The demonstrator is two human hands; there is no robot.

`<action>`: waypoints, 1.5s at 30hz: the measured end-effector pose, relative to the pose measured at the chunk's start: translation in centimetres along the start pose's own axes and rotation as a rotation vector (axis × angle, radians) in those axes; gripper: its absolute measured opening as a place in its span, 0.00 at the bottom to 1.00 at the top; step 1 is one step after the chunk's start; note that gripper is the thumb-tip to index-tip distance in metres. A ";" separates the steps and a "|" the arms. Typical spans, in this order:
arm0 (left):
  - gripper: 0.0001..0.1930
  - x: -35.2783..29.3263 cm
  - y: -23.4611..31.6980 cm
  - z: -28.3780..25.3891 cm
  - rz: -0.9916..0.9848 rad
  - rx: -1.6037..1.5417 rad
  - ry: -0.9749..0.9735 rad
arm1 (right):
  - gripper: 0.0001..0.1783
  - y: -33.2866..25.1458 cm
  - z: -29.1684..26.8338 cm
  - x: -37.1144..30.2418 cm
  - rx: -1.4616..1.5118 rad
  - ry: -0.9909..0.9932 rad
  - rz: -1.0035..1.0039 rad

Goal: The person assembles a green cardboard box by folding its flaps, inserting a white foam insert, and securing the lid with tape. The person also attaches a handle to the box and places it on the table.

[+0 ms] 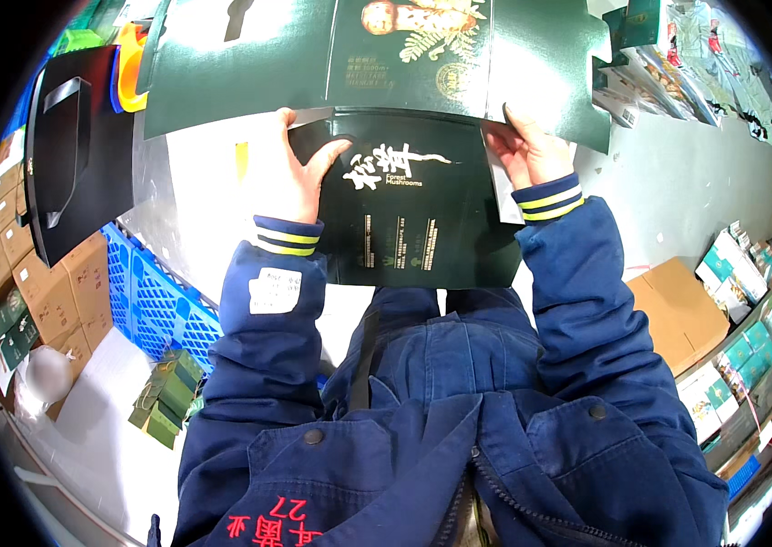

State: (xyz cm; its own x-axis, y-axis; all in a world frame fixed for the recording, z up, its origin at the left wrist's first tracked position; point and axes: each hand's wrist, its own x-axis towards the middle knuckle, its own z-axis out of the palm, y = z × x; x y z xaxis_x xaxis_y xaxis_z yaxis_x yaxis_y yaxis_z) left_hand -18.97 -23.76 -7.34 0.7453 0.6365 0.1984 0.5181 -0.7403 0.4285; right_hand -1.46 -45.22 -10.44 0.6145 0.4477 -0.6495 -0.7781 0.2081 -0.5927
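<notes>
A glossy dark green cardboard box (404,242), partly folded, stands upright in front of my body with white lettering on its near panel. Beyond it spreads a wide dark green cardboard panel (249,77) with a mushroom picture, crease lines and a cut slot; whether the two are joined I cannot tell. My left hand (302,173) grips the box's left edge, thumb over the near panel and the other fingers mostly hidden behind it. At the right edge my right hand (532,153) pinches the cardboard beside a pale side flap (505,193), its thumb pointing up.
On the left are a black case with a handle (99,155), an orange plastic piece (132,64), a blue plastic crate (154,296), brown cartons (62,292) and small green boxes (165,399). At the right lie a brown cardboard sheet (678,314) and printed packages (751,356).
</notes>
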 end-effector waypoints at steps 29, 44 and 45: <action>0.31 1.5 0.3 1.4 -0.101 -0.181 -0.061 | 0.10 0.2 -0.4 -0.8 -0.265 0.146 0.085; 0.18 0.8 -0.1 2.1 -0.038 -0.102 -0.054 | 0.14 0.0 0.9 -1.6 -0.477 0.265 -0.012; 0.18 0.7 -0.2 2.1 -0.019 -0.091 -0.048 | 0.15 0.1 0.8 -1.6 -0.465 0.266 -0.013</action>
State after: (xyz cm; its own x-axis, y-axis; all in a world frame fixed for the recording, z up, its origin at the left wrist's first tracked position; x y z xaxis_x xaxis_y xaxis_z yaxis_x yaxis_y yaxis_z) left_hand -17.63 -23.63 -9.10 0.7564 0.6372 0.1478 0.4936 -0.7042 0.5103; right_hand -2.59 -45.18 -9.07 0.6825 0.1988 -0.7034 -0.6675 -0.2226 -0.7106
